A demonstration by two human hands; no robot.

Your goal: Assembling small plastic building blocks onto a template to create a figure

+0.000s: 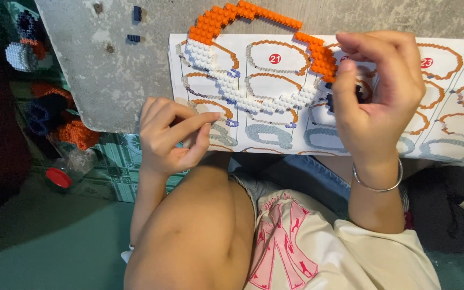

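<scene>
A ring of small bricks (253,64), orange along the top and white along the bottom, is laid on a printed instruction sheet (441,115) spread over a grey board (114,70). The right hand (374,94) is held at the ring's right end, fingers curled around a small dark piece (barely visible) beside the orange part. The left hand (170,137) is closed loosely at the sheet's lower left edge; whether anything is pinched there cannot be told. A silver bracelet (377,182) is worn on the right wrist. Two dark loose bricks (134,24) are seen on the board, and orange and blue brick clusters (60,121) lie to the left.
</scene>
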